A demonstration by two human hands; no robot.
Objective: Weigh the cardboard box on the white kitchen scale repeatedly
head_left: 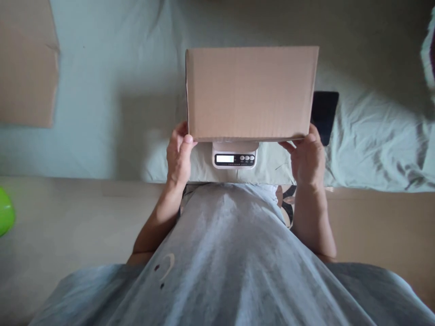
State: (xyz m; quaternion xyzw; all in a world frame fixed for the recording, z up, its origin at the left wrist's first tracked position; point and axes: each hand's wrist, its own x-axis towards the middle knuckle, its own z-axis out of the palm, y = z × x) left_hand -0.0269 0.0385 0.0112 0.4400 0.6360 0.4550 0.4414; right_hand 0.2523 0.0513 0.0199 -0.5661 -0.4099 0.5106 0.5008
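I hold a plain brown cardboard box (251, 93) over a small white kitchen scale (234, 155) on the pale green bed sheet (102, 90). My left hand (178, 154) pinches its near left corner, thumb on top, fingers under. My right hand (306, 158) pinches the near right corner the same way. I think the box is stiff and light, and the bottom corners are good spots to hold. It could bend if I squeeze hard. The scale has a little screen and three buttons, but the words are too small to read. I see no writing on the box. A dark phone (325, 115) lies just beside it.
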